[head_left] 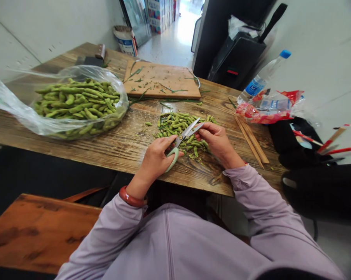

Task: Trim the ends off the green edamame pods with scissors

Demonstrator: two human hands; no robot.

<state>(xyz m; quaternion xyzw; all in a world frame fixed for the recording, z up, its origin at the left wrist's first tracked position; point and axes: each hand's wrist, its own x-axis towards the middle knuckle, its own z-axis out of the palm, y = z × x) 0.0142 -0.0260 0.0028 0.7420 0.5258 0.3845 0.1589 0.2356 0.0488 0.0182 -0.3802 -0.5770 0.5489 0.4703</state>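
My left hand (156, 157) grips the pale green handles of a pair of scissors (184, 136), whose blades point up and to the right. My right hand (217, 140) is closed in a pinch at the blade tips, holding something small that I cannot make out, probably a green pod. Both hands hover over a small pile of green bean pods (178, 126) on the wooden table (125, 146). A clear plastic bag full of pods (79, 103) lies to the left.
A wooden cutting board (163, 79) with green scraps sits at the back. Chopsticks (251, 140), a red snack wrapper (265, 109) and a water bottle (262, 79) lie on the right. A wooden bench (41, 229) is lower left. Dark bags (309, 171) stand at right.
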